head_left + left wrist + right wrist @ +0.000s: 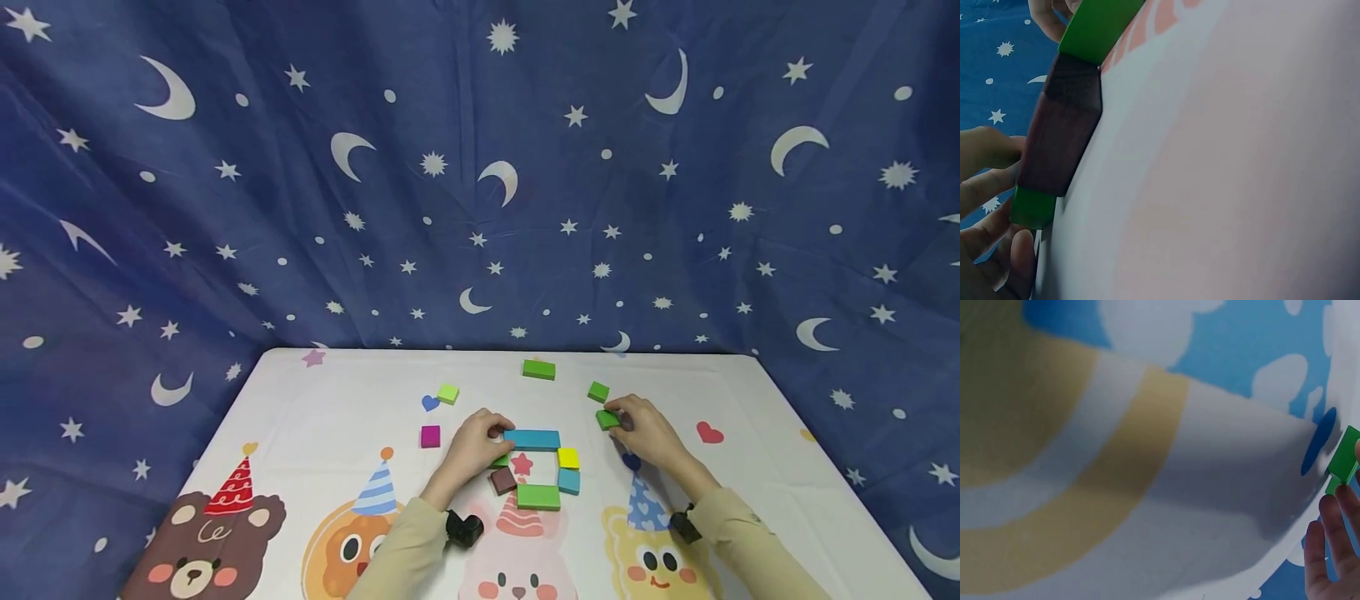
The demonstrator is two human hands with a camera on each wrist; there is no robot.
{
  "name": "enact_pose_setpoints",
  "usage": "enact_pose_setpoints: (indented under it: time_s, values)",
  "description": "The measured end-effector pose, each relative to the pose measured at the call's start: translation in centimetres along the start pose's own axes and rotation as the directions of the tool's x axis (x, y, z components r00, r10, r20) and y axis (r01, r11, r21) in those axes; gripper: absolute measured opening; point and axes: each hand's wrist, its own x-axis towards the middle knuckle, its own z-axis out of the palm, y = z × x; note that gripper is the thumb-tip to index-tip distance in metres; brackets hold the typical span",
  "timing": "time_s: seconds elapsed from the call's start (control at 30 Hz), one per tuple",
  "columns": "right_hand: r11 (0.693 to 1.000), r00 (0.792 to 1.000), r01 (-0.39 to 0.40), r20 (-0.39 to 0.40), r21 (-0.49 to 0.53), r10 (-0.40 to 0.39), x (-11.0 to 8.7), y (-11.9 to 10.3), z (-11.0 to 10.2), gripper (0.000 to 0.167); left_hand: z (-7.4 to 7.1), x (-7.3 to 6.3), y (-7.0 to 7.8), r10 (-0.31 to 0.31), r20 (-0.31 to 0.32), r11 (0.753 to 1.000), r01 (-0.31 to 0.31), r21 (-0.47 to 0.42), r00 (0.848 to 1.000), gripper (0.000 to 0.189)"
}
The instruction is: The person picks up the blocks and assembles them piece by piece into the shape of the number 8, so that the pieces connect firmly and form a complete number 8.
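Observation:
My left hand is at the left end of a long blue block, thumb and forefinger pinching that end. Partly covered by this hand, a green block sits beside a tilted brown block; the left wrist view shows the brown block up close against green ones. A yellow block, a small blue block and a light green block complete the ring. To the right, my right hand pinches a small green block on the table.
Another green block lies just behind the right hand's block. Farther back is a long green block. At left lie a lime block and a magenta block. A starry blue curtain hangs behind the white printed tablecloth.

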Motion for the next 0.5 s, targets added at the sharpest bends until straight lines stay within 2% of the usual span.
enact_pose_setpoints:
  time_s: [0.3, 0.5]
  values:
    - [1.0, 1.0, 0.002, 0.009, 0.003, -0.002, 0.14, 0.29, 0.33, 0.043, 0.19, -0.27, 0.2, 0.013, -0.025, 1.0, -0.014, -0.025, 1.0, 0.022]
    - [1.0, 1.0, -0.009, 0.011, -0.003, 0.009, 0.23, 0.3, 0.42, 0.042, 0.39, -0.32, 0.29, -0.027, -0.04, 0.999, 0.025, -0.047, 0.999, 0.022]
